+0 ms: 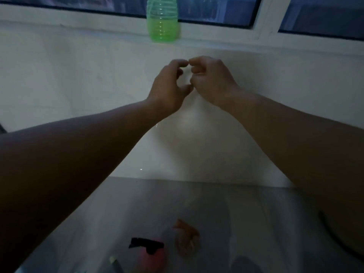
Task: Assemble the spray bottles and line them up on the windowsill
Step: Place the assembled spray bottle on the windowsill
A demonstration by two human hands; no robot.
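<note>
Setting: domestic room, dimly lit. White-framed window (264, 18) with dark panes above a white windowsill (78, 54); plain white wall below. Green plastic bottle (162, 20) stands on sill. Pale surface (137, 198) beneath carries small household items.

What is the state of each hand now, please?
Left hand: fingers curled, nothing visible in it.
Right hand: fingers curled, nothing visible in it.
Fingertips nearly meet; a small item between them cannot be told.

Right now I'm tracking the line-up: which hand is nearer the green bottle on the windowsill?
Left, narrowly. The left hand is below the green bottle, nearly straight under it; the right hand is below and off to its right. Neither touches it.
</note>
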